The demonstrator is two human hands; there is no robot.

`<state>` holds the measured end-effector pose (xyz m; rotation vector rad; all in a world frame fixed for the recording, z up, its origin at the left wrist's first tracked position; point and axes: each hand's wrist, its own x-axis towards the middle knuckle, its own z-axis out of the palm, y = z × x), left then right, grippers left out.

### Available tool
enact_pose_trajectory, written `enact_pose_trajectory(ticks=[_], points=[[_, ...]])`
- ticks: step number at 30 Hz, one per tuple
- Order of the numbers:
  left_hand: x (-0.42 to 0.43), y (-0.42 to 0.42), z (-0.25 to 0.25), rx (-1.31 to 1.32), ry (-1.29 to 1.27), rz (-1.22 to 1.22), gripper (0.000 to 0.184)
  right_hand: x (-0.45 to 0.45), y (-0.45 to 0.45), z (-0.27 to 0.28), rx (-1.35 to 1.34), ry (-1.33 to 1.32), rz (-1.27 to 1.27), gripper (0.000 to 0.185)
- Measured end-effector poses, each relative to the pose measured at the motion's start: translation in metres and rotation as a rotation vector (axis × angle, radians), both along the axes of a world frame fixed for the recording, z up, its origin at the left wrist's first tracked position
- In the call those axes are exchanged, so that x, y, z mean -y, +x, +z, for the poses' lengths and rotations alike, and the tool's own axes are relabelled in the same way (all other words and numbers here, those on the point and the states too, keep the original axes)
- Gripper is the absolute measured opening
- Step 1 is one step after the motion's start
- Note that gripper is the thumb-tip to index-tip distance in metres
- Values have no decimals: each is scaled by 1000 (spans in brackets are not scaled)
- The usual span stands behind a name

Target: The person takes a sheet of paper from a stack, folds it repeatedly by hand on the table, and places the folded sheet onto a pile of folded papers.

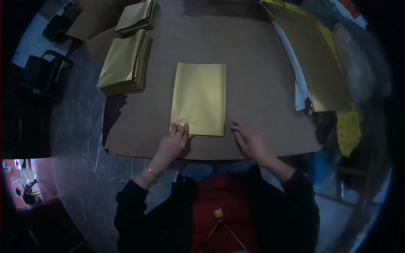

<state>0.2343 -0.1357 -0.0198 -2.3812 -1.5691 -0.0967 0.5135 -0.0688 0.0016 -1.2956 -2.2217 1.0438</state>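
Steadying the gold sheet (199, 97), presumably, left hand (173, 142) rests bunched fingers on its near-left corner; pinch unclear. Right hand (252, 144) sits just beside, fingers loosely curled, empty.

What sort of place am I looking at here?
Likely an indoor workroom: a brown tabletop, a folded gold sheet lying on it, and stacks of similar folded sheets towards the left.

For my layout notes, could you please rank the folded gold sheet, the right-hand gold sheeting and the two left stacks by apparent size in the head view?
Right-hand gold sheeting
Folded gold sheet
Nearer left stack
Farther left stack, partly out of frame
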Motion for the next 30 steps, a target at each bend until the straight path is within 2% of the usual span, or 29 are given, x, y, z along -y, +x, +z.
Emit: enact_pose_trajectory(ticks=[4,6,7,9,10,12,16,17,19,21,23,25,26,27,28,29,30], points=[[-2,1,4,-71,31,-18,47,4,-10,3,12,52,65,31],[-2,3,4,66,46,1,44,10,-33,5,204,471,273,44],[-1,3,3,65,50,3,44,13,-46,6,204,475,274,44],[0,4,1,210,73,66,41,16,-66,7,242,430,525,53],[1,5,2,207,74,65,41,12,-68,2,238,432,524,53],[3,8,3,252,104,120,35,-2,-71,-11,217,404,714,56],[4,6,2,257,82,126,36,-49,-66,-19,292,393,665,56],[5,7,7,290,65,143,34,-66,-68,-21,331,440,608,55],[4,8,7,323,92,162,32,-105,-77,-12,309,372,511,55],[4,10,10,348,119,182,30,-138,-84,-18,335,472,449,55],[3,14,19,606,-45,352,25,-174,-92,-31,368,451,419,55],[-4,10,16,663,-36,456,26,-200,-94,-38,518,558,307,56],[-7,8,15,726,-37,548,27,-205,-93,-36,506,572,326,56],[-10,11,19,710,101,578,35,-206,-92,-29,498,495,283,56],[-11,10,17,703,119,598,35,-209,-90,-26,489,417,241,57],[-13,7,9,704,43,736,41,-206,-88,-28,362,449,204,55],[-16,5,7,710,-32,872,46,-195,-89,-20,351,465,221,55]])
